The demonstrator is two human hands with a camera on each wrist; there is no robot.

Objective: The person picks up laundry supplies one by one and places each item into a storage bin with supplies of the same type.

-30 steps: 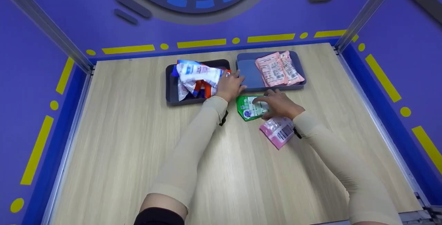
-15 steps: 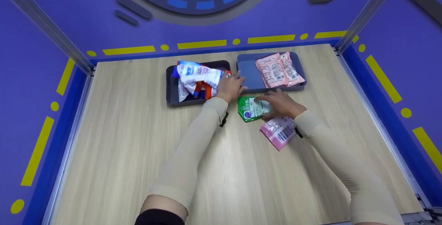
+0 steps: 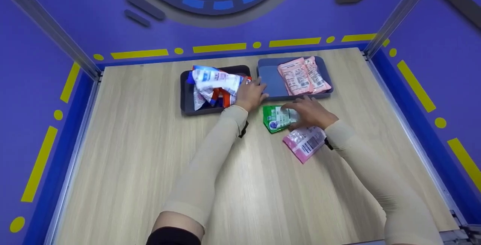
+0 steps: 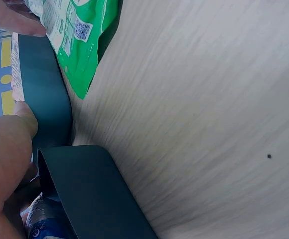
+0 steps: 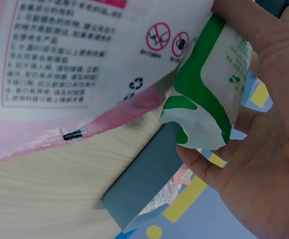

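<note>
My right hand point(image 3: 311, 112) holds a green-and-white packet point(image 3: 275, 119) between thumb and fingers. The right wrist view shows that packet point(image 5: 211, 89) against the curled fingers. Close to the right wrist is a pink-and-white packet point(image 3: 303, 142) printed with a barcode. My left hand point(image 3: 251, 94) rests where the two trays meet, its fingers spread over their rims. In the left wrist view, one finger point(image 4: 26, 118) touches the right tray's wall, and others reach into the left tray and are partly hidden.
The dark left tray point(image 3: 186, 98) holds several white, blue and orange packets point(image 3: 214, 79). In the blue-grey right tray point(image 3: 271, 77) lie pink packets point(image 3: 297, 76) on the right side. Purple walls enclose the wooden table point(image 3: 150, 143) at back and sides.
My right hand and the green-and-white packet have shifted slightly to the right. The left hand, both trays and the pink-and-white packet stay where they were.
</note>
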